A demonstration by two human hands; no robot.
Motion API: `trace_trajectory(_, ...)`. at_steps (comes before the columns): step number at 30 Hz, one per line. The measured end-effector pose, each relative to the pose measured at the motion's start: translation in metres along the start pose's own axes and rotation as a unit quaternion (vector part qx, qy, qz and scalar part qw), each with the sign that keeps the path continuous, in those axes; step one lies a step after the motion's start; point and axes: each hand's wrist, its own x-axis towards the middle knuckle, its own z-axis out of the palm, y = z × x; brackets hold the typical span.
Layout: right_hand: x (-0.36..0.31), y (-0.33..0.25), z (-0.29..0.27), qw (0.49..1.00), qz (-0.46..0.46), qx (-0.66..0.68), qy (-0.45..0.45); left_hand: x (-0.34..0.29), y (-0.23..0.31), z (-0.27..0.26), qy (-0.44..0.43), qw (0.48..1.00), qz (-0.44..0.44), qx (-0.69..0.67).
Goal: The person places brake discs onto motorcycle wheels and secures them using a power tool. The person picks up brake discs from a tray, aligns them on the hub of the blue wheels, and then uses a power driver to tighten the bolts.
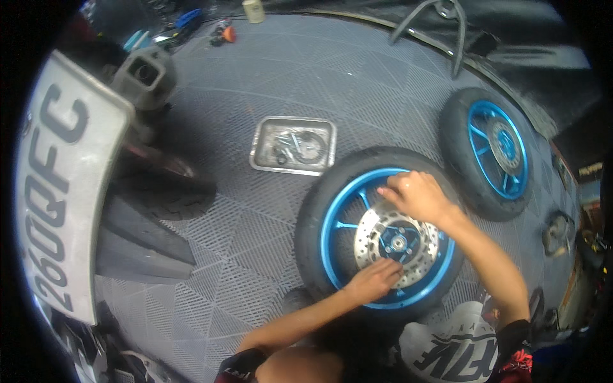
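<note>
- Left hand [377, 281] and right hand [418, 196] are curling over a black-tyred, blue-metal wheel [398, 242]; cannot tell if they're pinching.
- Rectangular silver metal tray [264, 144] is sitting beyond them, leftward.

I get a dim, slightly hazy feed, black around the edges, number plate [80, 191] bowed, metal tray [290, 171] glinting

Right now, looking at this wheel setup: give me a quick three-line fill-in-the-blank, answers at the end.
1. The wheel under the person's hands has a ____ rim.
2. In the picture, the metal tray lies to the ____ of the second wheel.
3. The ____ hand is the higher of the two in the picture.

Missing words: blue; left; right.
</note>
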Motion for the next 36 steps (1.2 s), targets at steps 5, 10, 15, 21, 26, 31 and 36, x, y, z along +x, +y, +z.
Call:
trace_trajectory(5,0.11,-0.002,-0.005,0.988,-0.076,-0.07,-0.113,-0.001,-0.006,-0.008,-0.025,0.999,0.009,-0.028)
trace_trajectory(10,0.204,-0.001,0.044,0.941,-0.173,-0.247,-0.152,0.004,-0.005,-0.002,-0.008,0.999,-0.032,-0.036)
trace_trajectory(15,0.254,-0.01,0.147,0.982,-0.114,-0.142,-0.053,-0.003,-0.008,-0.002,-0.013,0.995,-0.086,-0.051)
trace_trajectory(21,0.265,-0.015,0.183,0.987,-0.079,-0.138,-0.001,0.001,-0.008,-0.014,-0.033,0.992,-0.091,-0.077)
trace_trajectory(26,0.253,-0.018,0.122,0.992,0.018,0.084,-0.096,0.001,-0.015,-0.012,-0.079,0.994,-0.063,-0.046)
trace_trajectory(31,0.161,-0.004,0.024,0.981,-0.137,0.116,-0.069,0.007,-0.015,-0.023,-0.066,0.992,-0.095,-0.058)
trace_trajectory(36,-0.011,0.03,-0.032,0.989,-0.05,0.141,-0.01,0.021,-0.006,-0.024,-0.056,0.992,-0.085,-0.068)
